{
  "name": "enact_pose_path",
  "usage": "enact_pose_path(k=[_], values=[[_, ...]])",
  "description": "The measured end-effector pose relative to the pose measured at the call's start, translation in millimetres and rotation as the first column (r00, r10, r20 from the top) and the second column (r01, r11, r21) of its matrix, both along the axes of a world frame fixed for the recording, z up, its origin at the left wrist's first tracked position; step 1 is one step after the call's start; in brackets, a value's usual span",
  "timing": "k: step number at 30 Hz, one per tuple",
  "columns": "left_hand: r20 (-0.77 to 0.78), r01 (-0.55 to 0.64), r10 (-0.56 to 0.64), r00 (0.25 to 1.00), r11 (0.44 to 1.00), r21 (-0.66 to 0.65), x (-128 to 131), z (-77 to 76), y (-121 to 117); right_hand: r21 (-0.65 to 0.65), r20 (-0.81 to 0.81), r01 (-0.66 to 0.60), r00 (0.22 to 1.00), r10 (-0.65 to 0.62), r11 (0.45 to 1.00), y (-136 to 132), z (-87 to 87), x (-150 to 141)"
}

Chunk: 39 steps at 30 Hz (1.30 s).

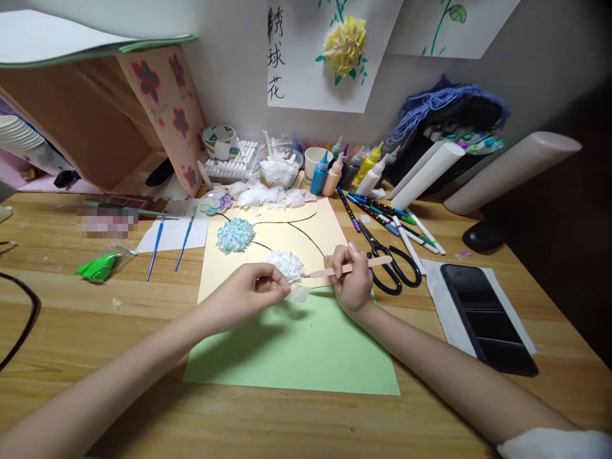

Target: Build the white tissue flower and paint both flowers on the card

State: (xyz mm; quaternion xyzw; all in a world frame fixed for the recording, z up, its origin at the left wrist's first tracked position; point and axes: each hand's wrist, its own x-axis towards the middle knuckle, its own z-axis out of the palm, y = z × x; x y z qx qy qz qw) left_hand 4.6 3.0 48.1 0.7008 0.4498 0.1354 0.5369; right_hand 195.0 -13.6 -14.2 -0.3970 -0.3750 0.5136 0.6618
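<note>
My left hand (253,288) pinches a small white tissue piece (299,293) over the seam between the cream paper (282,239) and the green paper (306,347). My right hand (351,277) grips a wooden stick (351,268) whose tip points left at the tissue piece. A white tissue flower (285,263) sits on the cream paper just above the tissue piece. A blue-white tissue flower (235,234) lies farther back left, with black stem lines drawn across the sheet.
Black scissors (389,261) lie right of my right hand, markers (382,213) and paint bottles (335,172) behind them. A black phone (485,315) rests on white paper at right. Two blue brushes (169,239), a green wrapper (98,266), tissue scraps (268,194) and a cardboard box (95,121) fill the left.
</note>
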Motion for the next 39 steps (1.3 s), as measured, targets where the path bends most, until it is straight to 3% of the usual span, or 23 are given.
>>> enact_pose_path(k=[2,6,10,15,22,28,33,35,39], values=[[-0.084,-0.004,0.017,0.996,0.987,0.158,-0.3,-10.2,-6.6,0.031,0.045,-0.01,0.999,0.009,0.999,-0.7,-1.1,1.0],[-0.263,0.061,0.058,0.963,0.904,0.423,3.8,-22.6,-7.6,0.118,0.212,-0.117,0.973,0.09,0.986,-7.6,-4.1,0.4],[-0.345,0.103,0.122,0.93,0.818,0.566,7.5,-27.7,-6.5,0.249,0.495,-0.278,0.86,0.125,0.928,-14.2,-3.6,-1.6],[-0.375,0.123,0.157,0.913,0.773,0.622,7.5,-30.2,-7.4,0.355,0.684,-0.387,0.728,0.046,0.851,-13.7,0.7,-2.7],[-0.389,0.126,0.184,0.902,0.752,0.647,7.4,-27.6,-5.6,0.372,0.717,-0.364,0.696,-0.015,0.854,-14.3,1.2,-2.9],[-0.396,0.131,0.196,0.897,0.738,0.662,7.0,-25.6,-6.0,0.325,0.744,-0.366,0.669,0.004,0.872,-13.0,-1.0,-3.5],[-0.38,0.075,0.257,0.888,0.737,0.672,-1.5,-35.2,-9.4,0.27,0.743,-0.343,0.668,0.031,0.9,-12.3,-2.3,-3.7],[-0.369,0.082,0.264,0.891,0.707,0.703,-6.2,-42.6,-12.6,0.239,0.739,-0.329,0.672,0.048,0.913,-12.5,-3.2,-3.7],[-0.323,0.143,0.229,0.918,0.569,0.81,-12.1,-55.9,-19.0,0.11,0.716,-0.281,0.688,0.12,0.954,-11.9,0.0,-6.5]])
